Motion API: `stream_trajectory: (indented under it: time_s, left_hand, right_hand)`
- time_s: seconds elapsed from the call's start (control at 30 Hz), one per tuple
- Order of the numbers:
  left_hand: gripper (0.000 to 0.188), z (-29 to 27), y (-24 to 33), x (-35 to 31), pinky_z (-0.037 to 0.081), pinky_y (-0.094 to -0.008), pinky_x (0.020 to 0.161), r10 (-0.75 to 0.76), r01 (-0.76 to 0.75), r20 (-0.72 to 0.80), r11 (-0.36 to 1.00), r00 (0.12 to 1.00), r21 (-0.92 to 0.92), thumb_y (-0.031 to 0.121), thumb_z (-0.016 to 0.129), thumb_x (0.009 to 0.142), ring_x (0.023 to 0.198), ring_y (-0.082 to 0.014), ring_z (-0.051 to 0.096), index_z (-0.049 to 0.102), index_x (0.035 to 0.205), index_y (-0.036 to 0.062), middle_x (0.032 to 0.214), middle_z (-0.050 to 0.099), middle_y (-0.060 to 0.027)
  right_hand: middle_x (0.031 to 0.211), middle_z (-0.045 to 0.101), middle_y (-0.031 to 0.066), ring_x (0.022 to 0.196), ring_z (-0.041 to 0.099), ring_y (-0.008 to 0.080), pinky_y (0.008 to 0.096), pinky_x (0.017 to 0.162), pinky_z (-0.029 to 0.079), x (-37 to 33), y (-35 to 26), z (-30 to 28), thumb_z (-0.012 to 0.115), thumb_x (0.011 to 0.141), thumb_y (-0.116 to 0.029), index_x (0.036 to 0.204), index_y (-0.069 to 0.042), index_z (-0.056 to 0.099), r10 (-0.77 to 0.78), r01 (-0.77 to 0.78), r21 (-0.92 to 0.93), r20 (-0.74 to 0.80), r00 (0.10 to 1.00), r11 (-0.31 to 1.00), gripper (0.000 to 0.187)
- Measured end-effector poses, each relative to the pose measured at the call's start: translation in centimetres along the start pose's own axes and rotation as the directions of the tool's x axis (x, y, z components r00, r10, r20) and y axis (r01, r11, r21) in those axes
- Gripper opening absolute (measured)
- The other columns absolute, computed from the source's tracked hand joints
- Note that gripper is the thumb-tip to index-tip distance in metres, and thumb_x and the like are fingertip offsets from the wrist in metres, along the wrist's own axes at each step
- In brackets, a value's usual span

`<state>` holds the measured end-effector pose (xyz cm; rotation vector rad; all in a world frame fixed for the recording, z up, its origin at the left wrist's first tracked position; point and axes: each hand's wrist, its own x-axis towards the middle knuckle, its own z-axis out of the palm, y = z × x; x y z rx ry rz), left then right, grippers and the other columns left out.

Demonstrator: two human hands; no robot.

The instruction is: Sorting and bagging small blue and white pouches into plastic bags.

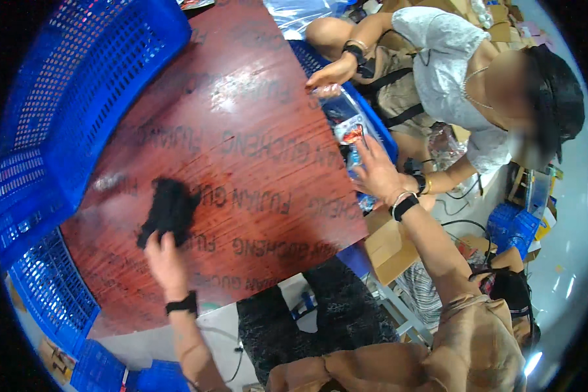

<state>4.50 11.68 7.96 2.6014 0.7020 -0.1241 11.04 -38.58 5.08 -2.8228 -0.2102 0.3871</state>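
My left hand (166, 264), a little blurred, has its fingers closed on the near edge of a black, soft-looking cloth item (170, 208) over the red-brown tabletop (255, 170). What exactly the dark item is I cannot make out. At the table's right edge my right hand (379, 173) reaches out with its fingers apart. Its fingertips touch or hover over clear plastic packages (351, 130) with bright printed cards, at a blue basket (382, 134). Across from me, a co-worker's hand (336, 72) is at the far end of these packages.
A large blue perforated crate (91, 124) rests along the left side of the table, with another blue crate (52, 287) below it. A cardboard box (389, 245) stands beside the near right corner. The co-worker (438, 52) sits close to the right edge.
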Motion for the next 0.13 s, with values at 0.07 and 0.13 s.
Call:
stream_trajectory:
  time_s: [0.07, 0.13]
  left_hand:
    - [0.045, -4.2, -6.7, 1.1, 0.043, -0.0415, 0.093, -0.055, 0.056, -0.011, 0.996, 0.998, 0.068, 0.027, 0.049, 0.093, 0.105, -0.0340, 0.057, 0.054, 0.118, -0.0101, 0.113, 0.060, -0.0262]
    - [0.050, -7.3, -10.3, 1.0, 0.036, -0.0386, 0.102, -0.299, 0.302, 0.060, 0.905, 0.953, -0.301, 0.032, 0.052, 0.092, 0.114, -0.0316, 0.054, 0.055, 0.122, -0.0087, 0.127, 0.056, -0.0221]
  right_hand:
    - [0.142, 0.039, 0.0228, 0.128, 0.044, 0.0360, 0.0408, 0.104, 0.040, -0.6, 0.1, -3.0, 0.061, 0.085, -0.013, 0.133, 0.001, 0.045, 0.162, -0.173, 0.135, 0.087, 0.983, 0.976, 0.052]
    - [0.143, 0.039, 0.0216, 0.127, 0.046, 0.0355, 0.0400, 0.103, 0.042, -3.1, 2.9, -3.8, 0.059, 0.087, -0.013, 0.133, -0.001, 0.047, 0.145, -0.151, 0.058, 0.092, 0.985, 0.987, 0.049]
